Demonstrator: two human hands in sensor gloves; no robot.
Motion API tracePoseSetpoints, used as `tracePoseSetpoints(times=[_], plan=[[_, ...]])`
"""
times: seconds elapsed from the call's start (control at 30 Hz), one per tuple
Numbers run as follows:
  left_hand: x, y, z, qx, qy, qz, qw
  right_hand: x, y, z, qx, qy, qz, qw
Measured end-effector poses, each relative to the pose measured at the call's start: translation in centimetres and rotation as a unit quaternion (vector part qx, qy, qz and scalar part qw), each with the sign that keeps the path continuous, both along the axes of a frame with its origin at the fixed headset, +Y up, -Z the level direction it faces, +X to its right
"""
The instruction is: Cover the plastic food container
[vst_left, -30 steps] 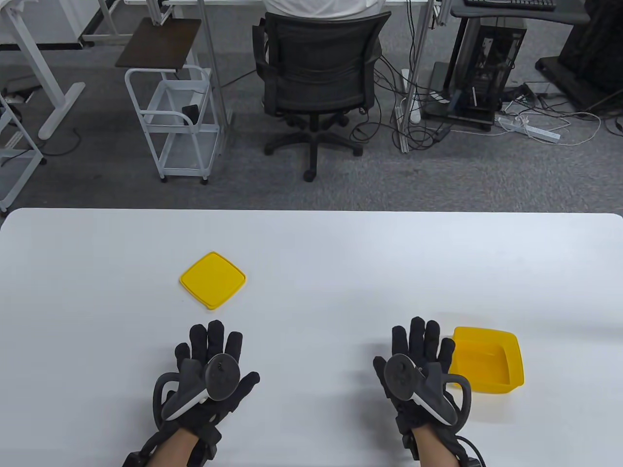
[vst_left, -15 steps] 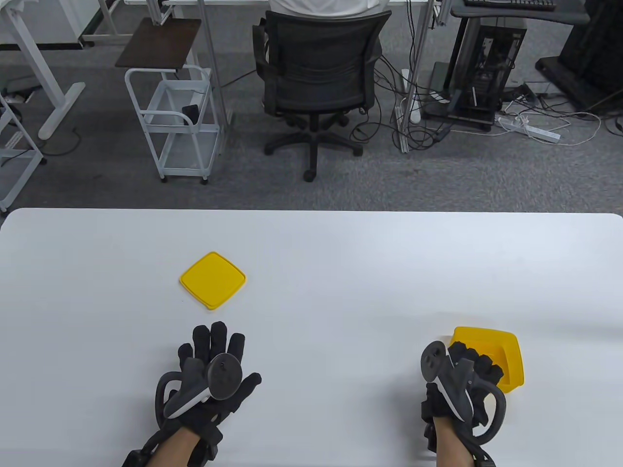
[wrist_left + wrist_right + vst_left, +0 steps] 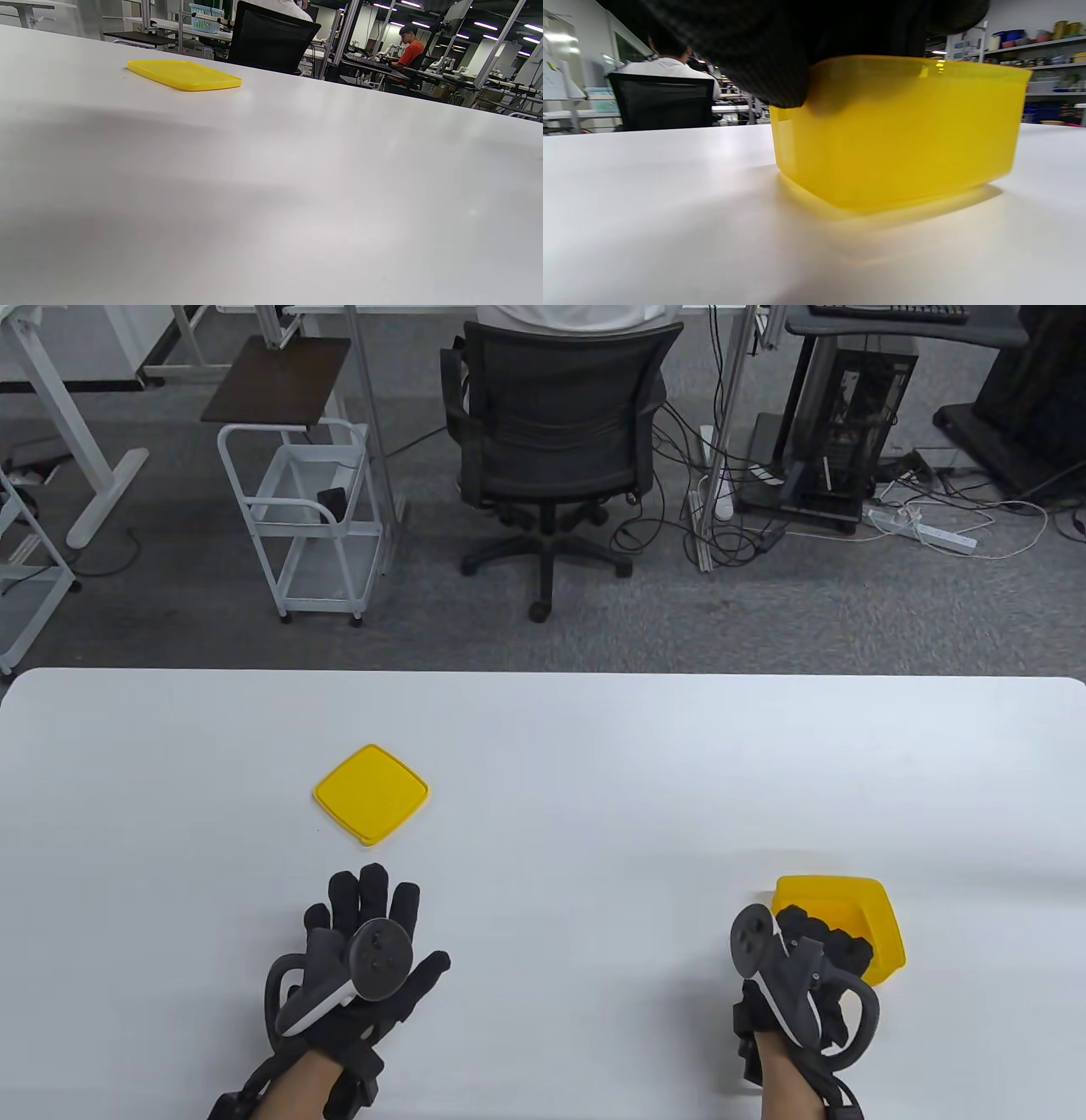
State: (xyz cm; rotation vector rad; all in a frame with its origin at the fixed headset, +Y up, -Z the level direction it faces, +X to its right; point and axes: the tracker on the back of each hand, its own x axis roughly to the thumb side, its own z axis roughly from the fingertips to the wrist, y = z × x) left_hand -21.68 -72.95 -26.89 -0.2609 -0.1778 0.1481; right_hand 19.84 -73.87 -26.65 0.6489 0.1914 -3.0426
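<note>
From the table view, your right grip covers the near-left corner of the yellow container, fingers curled over its rim and holding it; the tracker hides your palm. Your left grip lies released, fingers spread flat on the white counter, the yellow lid ahead of it, apart.

In the left wrist view, no fingers show; the lid lies ahead and left.

In the right wrist view, your fingers, dark and blurred, rest on the container's rim.
</note>
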Motion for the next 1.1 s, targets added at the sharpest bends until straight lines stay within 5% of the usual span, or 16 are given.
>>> tracePoseSetpoints(times=[0.27, 0.67, 1.1], plan=[[-0.1, -0.1, -0.1, -0.002, 0.002, 0.002, 1.0, -4.8, 1.7, 0.1, 0.077, 0.141, 0.003, 0.987], [-0.2, 0.0, -0.2, 0.002, 0.001, 0.007, 1.0, -14.1, 1.9, 0.5, 0.096, 0.362, -0.022, 0.927], [-0.5, 0.0, -0.2, -0.003, 0.014, 0.006, 1.0, -15.3, -0.1, 0.0, 0.074, 0.437, -0.086, 0.892]])
